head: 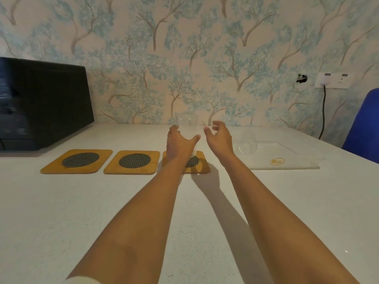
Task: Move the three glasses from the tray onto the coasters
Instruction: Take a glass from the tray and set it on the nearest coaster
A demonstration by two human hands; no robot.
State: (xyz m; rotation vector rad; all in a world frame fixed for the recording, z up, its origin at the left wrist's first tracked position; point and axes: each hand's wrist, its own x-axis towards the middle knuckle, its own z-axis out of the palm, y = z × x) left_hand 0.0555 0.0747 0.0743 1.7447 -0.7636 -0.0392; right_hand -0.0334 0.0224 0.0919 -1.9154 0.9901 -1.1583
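The left hand (180, 143) wraps thumb and fingers around a clear glass (187, 130) standing over the rightmost coaster (202, 167), while the right hand (218, 138) hovers at its three o'clock, fingers spread and empty. Another glass (247, 143) sits on the tray (297, 160), further toward three o'clock. The risk looks like an off-centre set-down: the base seems near the coaster's far edge, so letting go there could tip the glass.

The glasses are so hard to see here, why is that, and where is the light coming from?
Head view: the clear glass at the left hand and the one on the tray nearly vanish against pale wallpaper and the white table; forearm shadows fall rightward, so light seems to come from the left; the wide lens bends the edges, and the black box looks smeared.
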